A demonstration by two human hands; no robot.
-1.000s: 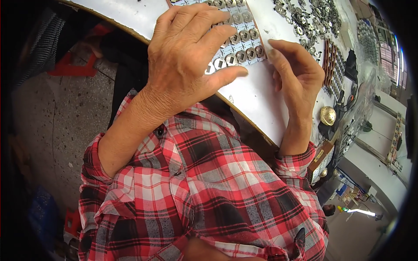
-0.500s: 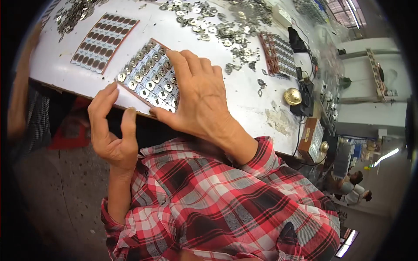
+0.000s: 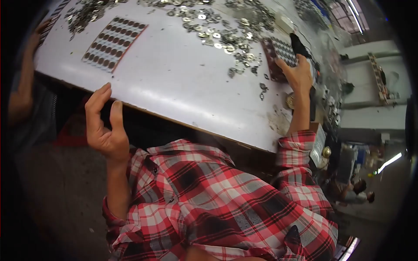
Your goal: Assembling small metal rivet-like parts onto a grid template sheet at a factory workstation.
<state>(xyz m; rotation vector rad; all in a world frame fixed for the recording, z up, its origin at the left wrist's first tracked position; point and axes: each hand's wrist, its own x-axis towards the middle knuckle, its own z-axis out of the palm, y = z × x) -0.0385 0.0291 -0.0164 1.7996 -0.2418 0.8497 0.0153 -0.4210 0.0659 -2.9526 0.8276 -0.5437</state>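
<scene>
My right hand (image 3: 300, 76) is stretched out to the far right. Its thumb and fingers straddle the near end of a panel (image 3: 282, 47) studded with rows of round metal pieces. That panel lies on or just above reddish-brown sheets (image 3: 271, 65); the contact is partly hidden by my hand. My left hand (image 3: 106, 126) hovers off the table's front edge, empty, with thumb and fingers apart. Beyond it, on the table's left part, rests another panel (image 3: 114, 41) bearing rows of dark discs.
Loose metal pieces (image 3: 213, 32) are strewn along the back of the white table (image 3: 174, 87), with another heap (image 3: 87, 15) at back left. A brass-coloured dome (image 3: 290, 101) stands near my right wrist. Another person's arm (image 3: 26, 87) reaches in at the left edge.
The metal-studded panel has left the front middle of the table. My right hand has swung far right to the reddish-brown sheets, where such a panel now shows. My left hand has barely moved.
</scene>
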